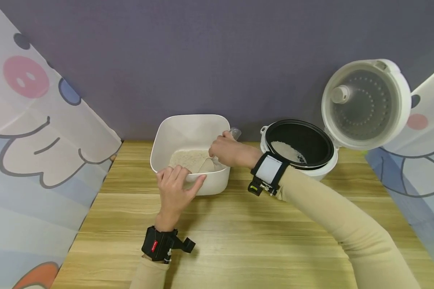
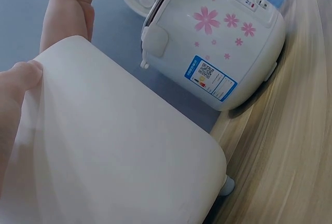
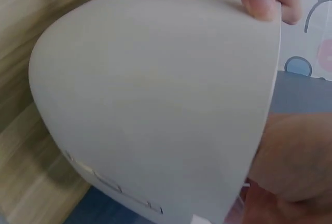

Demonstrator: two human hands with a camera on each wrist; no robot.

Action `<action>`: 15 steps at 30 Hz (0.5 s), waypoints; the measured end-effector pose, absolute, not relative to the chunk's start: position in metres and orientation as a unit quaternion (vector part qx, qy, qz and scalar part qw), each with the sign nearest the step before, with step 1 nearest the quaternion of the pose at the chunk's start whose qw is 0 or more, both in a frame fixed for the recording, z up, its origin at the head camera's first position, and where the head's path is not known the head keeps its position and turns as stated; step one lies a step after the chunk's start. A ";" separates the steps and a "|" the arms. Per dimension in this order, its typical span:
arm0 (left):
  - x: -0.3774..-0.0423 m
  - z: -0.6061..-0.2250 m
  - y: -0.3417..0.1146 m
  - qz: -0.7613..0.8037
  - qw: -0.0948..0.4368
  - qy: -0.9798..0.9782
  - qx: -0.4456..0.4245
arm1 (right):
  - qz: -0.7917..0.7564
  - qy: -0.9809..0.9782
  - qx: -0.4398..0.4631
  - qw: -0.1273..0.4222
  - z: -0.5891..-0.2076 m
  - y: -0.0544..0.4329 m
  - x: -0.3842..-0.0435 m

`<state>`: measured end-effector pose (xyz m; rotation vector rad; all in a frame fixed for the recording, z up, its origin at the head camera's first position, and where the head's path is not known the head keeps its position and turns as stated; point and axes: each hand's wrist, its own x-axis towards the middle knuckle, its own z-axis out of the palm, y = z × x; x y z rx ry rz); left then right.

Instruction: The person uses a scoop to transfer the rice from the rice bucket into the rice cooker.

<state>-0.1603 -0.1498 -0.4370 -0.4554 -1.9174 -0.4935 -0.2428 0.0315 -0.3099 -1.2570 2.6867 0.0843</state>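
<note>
A white bin [image 1: 188, 124] holds a layer of rice [image 1: 189, 158]. My left hand [image 1: 173, 188] grips its near rim, thumb [image 2: 28, 73] on the outer wall and the other fingers over the edge. My right hand [image 1: 228, 150] reaches over the bin's right side and holds a pale scoop [image 1: 207, 165], whose bowl is down at the rice. A clear plastic piece [image 1: 235, 132] shows just beyond the right hand. In the right wrist view, the bin's wall covers most of the scene, and the right hand is partly hidden behind its rim.
Right of the bin stands a white rice cooker [image 2: 218, 42] with its lid [image 1: 369, 104] raised. Some rice [image 1: 287, 151] lies in its black inner pot [image 1: 318, 140]. All stand on a wooden table [image 1: 238, 241] against a grey wall [image 1: 217, 60].
</note>
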 end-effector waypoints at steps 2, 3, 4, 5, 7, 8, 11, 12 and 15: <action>-0.160 -0.437 -0.150 -0.208 0.527 -0.802 -0.190 | 0.023 0.906 -0.412 0.091 -0.312 0.028 -0.242; -0.160 -0.437 -0.149 -0.208 0.527 -0.802 -0.191 | 0.019 0.908 -0.408 0.092 -0.313 0.026 -0.242; -0.160 -0.437 -0.149 -0.208 0.527 -0.802 -0.191 | 0.015 0.910 -0.404 0.095 -0.314 0.025 -0.242; -0.160 -0.437 -0.149 -0.208 0.527 -0.802 -0.192 | 0.012 0.911 -0.401 0.097 -0.315 0.023 -0.241; -0.160 -0.437 -0.148 -0.208 0.527 -0.801 -0.193 | 0.005 0.913 -0.395 0.097 -0.317 0.021 -0.240; -0.161 -0.437 -0.148 -0.208 0.527 -0.801 -0.194 | 0.003 0.914 -0.393 0.096 -0.317 0.020 -0.240; -0.161 -0.437 -0.148 -0.210 0.529 -0.799 -0.194 | -0.002 0.916 -0.391 0.092 -0.318 0.018 -0.238; -0.161 -0.437 -0.148 -0.210 0.529 -0.799 -0.193 | -0.004 0.916 -0.390 0.091 -0.317 0.017 -0.237; -0.161 -0.437 -0.149 -0.213 0.530 -0.798 -0.192 | -0.007 0.918 -0.386 0.090 -0.318 0.016 -0.236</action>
